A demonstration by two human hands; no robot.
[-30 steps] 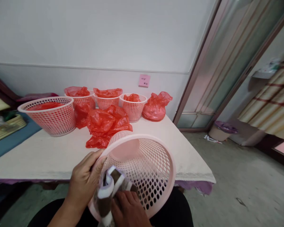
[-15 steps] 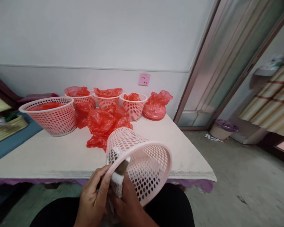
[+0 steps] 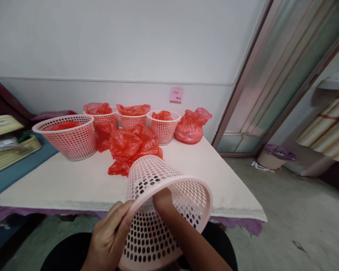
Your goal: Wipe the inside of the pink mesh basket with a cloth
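head view: the person holds a pink basket (image 3: pixel 164 210) on its side over the lap, at 6 o'clock in the picture, its mouth turned toward them and to the right, its base pointing away at the table (image 3: pixel 59 184). the left hand (image 3: pixel 110 239) pinches the near rim at about 8 o'clock of the opening, fingers over the edge, which steadies the basket so the other arm can work inside. the right hand (image 3: pixel 162 199) is pushed deep into the basket; the mesh wall hides most of it, so whether it is wide, curled or gripping anything cannot be told.

beyond the basket, at 12 o'clock, a loose heap of red bags (image 3: pixel 132 145) lies on the table. behind that stand three small baskets (image 3: pixel 164 130) in a row against the wall, each with a red bag in it, likely as liners. a bigger basket (image 3: pixel 66 135) stands at 10 o'clock, also red inside. one full tied bag (image 3: pixel 192 126) rests at 1 o'clock beside the row. a pink note (image 3: pixel 176 95) is stuck on the wall above.
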